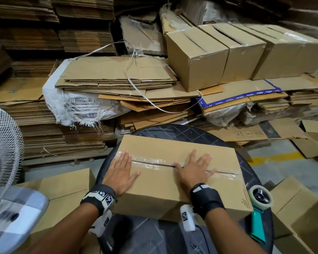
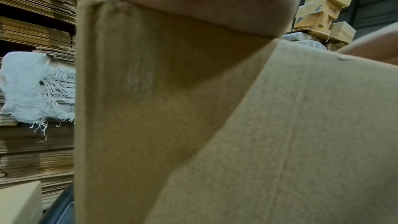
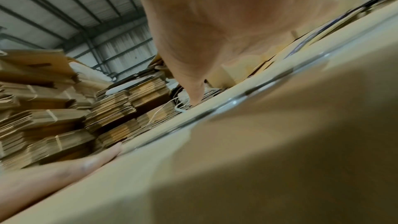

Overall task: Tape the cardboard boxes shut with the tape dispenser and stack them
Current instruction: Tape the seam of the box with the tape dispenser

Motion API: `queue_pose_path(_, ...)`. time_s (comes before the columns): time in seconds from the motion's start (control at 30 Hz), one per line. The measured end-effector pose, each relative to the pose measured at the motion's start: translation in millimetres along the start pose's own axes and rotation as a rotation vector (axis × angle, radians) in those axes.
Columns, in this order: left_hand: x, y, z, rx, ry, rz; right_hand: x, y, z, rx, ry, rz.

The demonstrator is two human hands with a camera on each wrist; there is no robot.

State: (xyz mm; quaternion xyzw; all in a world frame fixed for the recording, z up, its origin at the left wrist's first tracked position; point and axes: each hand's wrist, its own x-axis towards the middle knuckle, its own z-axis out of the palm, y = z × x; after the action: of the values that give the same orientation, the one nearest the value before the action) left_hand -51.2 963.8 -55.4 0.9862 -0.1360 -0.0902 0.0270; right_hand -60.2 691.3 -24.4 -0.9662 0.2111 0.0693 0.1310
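Observation:
A brown cardboard box (image 1: 173, 191) lies on a round dark table (image 1: 173, 131), its flaps closed under a strip of clear tape (image 1: 154, 160) along the top seam. My left hand (image 1: 122, 172) lies flat on the box's left end, fingers straight over the tape. My right hand (image 1: 195, 170) presses flat on the tape further right, fingers spread. The tape dispenser (image 1: 259, 213), teal-handled with a clear roll, rests on the table by the box's right near corner. The left wrist view fills with the box's corner (image 2: 193, 108); the right wrist view shows the taped top (image 3: 237, 125) under my palm.
Three taped boxes (image 1: 237, 52) stand in a row at the back right on flattened cardboard. Flat cardboard stacks (image 1: 114, 76) and a torn white sack (image 1: 77, 107) lie behind the table. A white fan (image 1: 2, 149) stands at left. More boxes (image 1: 297, 213) sit right and left of the table.

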Motion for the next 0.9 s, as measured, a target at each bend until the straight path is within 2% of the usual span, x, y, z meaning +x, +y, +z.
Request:
queue_pose_path(0.07, -1, 0, 0, 0.015, -0.007, -0.009, -4, -20, 10, -0.03, -0.042, -0.065)
queue_pose_path(0.13, -1, -1, 1, 0.026, -0.016, -0.01, -4, -17, 18, -0.054, -0.085, -0.063)
queue_pose_path(0.43, 3, -3, 6, -0.004, -0.002, 0.003, 23, 124, -23, 0.03, -0.064, 0.233)
queue_pose_path(0.57, 1, -1, 5, -0.011, 0.006, 0.003, 27, 152, -33, 0.111, -0.06, 0.338)
queue_pose_path(0.7, 2, 7, -3, 0.016, -0.022, -0.025, 20, 125, -23, 0.005, 0.001, 0.291)
queue_pose_path(0.9, 3, 20, -3, 0.012, -0.042, -0.11, -4, 22, 9, -0.051, -0.067, 0.027)
